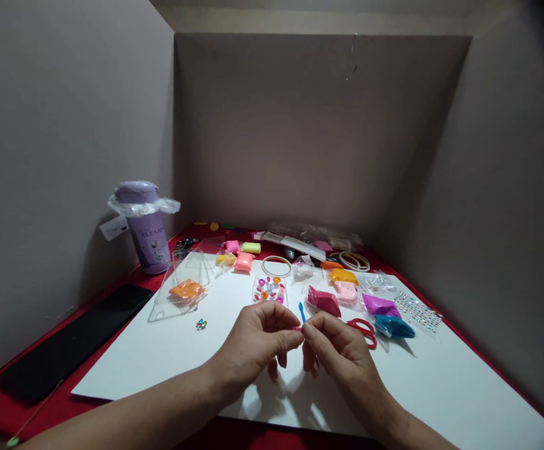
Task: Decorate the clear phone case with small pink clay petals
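Observation:
My left hand (257, 340) and my right hand (337, 350) meet above the white board (159, 356), fingertips pinched together on a tiny pink piece of clay (296, 328). A small blue tool (301, 312) stands up just behind the fingertips; which hand holds it I cannot tell. Just beyond the hands lie a clear card of coloured gems (270, 289) and a dark pink clay packet (324, 301).
Packets of clay lie around: orange (186, 290), purple (380, 305), blue (394, 326), yellow-orange (343, 275), pink (243, 261). Red scissors (363, 330) sit right of my hands. A purple cup (146, 225) stands far left, a black slab (72, 340) beside the board. Grey walls enclose the red table.

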Action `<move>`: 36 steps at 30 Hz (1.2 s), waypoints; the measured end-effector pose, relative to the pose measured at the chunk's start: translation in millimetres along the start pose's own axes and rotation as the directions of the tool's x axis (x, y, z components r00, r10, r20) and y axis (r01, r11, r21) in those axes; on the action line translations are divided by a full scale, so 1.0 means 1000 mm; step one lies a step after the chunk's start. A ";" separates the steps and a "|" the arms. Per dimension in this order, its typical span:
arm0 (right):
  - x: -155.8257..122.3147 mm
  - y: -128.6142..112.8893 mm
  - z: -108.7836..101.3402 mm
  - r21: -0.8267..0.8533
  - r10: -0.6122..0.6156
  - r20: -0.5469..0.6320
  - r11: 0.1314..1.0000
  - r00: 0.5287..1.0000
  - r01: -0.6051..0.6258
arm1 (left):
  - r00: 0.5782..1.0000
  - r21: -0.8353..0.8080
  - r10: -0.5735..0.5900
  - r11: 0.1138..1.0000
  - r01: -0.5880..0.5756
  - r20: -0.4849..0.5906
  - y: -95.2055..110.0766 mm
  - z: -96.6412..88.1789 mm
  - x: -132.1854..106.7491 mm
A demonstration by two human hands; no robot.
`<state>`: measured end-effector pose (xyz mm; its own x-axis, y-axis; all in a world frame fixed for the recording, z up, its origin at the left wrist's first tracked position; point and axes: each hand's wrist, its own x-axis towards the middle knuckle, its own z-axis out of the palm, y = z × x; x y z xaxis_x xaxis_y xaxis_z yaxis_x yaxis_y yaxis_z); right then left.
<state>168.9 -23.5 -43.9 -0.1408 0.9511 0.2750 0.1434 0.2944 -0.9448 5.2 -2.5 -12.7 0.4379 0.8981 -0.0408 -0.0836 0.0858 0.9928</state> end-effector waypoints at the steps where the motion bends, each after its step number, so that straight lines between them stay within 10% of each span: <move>1: 0.000 0.000 0.000 -0.002 0.000 0.000 1.000 1.000 0.000 | 1.000 0.022 0.001 1.000 -0.001 0.002 0.000 0.001 0.000; 36: -0.003 -0.004 0.000 -0.169 -0.088 -0.038 0.982 0.995 0.080 | 0.999 -0.009 -0.028 1.000 0.028 0.028 0.001 -0.001 0.000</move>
<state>168.8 -27.6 -40.9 -0.1151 0.9243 0.3638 0.2956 0.3815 -0.8758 4.1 -2.1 -12.2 0.4650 0.8829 -0.0652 -0.0794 0.1150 0.9902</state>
